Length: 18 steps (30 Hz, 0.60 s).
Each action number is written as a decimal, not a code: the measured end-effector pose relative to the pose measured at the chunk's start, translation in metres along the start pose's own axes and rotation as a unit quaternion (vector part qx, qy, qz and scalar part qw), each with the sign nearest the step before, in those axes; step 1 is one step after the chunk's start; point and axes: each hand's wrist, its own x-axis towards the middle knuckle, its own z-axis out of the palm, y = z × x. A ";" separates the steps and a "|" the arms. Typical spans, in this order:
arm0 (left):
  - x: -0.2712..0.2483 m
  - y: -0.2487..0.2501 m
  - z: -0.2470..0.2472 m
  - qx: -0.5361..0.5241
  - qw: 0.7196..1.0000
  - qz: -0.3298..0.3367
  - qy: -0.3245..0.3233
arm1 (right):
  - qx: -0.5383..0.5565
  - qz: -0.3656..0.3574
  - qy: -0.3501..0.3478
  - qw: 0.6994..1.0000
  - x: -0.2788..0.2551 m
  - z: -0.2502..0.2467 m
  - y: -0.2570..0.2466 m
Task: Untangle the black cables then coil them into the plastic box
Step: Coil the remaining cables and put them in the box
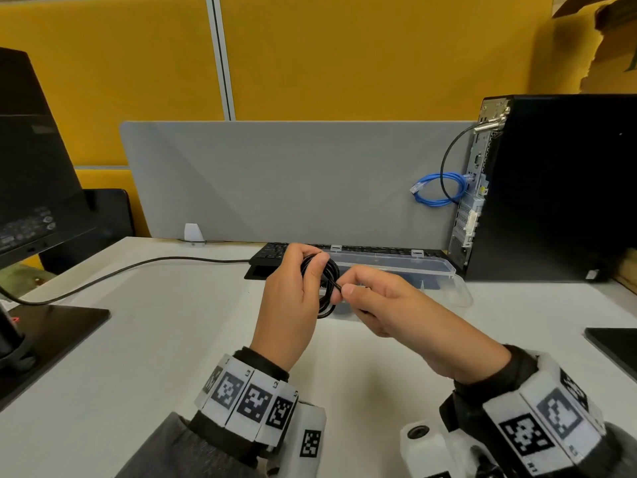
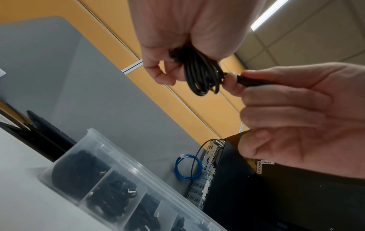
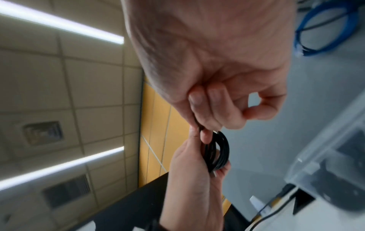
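Note:
A black cable wound into a small coil hangs in the air above the desk. My left hand grips the coil with curled fingers. My right hand pinches the cable's black end plug between thumb and fingers right beside the coil. Just behind the hands stands the clear plastic box with its lid up. In the left wrist view its divided compartments hold several coiled black cables.
A black keyboard lies behind the box against the grey divider. A black computer tower stands at the right with a blue cable loop beside it. A monitor and its base sit at the left, with a thin black lead across the white desk.

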 end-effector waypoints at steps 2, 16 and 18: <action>0.000 0.000 -0.001 -0.006 1.000 -0.002 0.005 | 0.080 0.012 -0.023 0.996 0.000 -0.001 -0.001; -0.002 0.004 0.003 -0.179 0.980 -0.073 -0.045 | 0.003 -0.032 0.039 0.999 0.005 -0.001 0.009; -0.003 0.004 0.006 -0.178 0.980 -0.076 -0.046 | -0.095 -0.081 0.095 0.988 0.008 0.003 0.013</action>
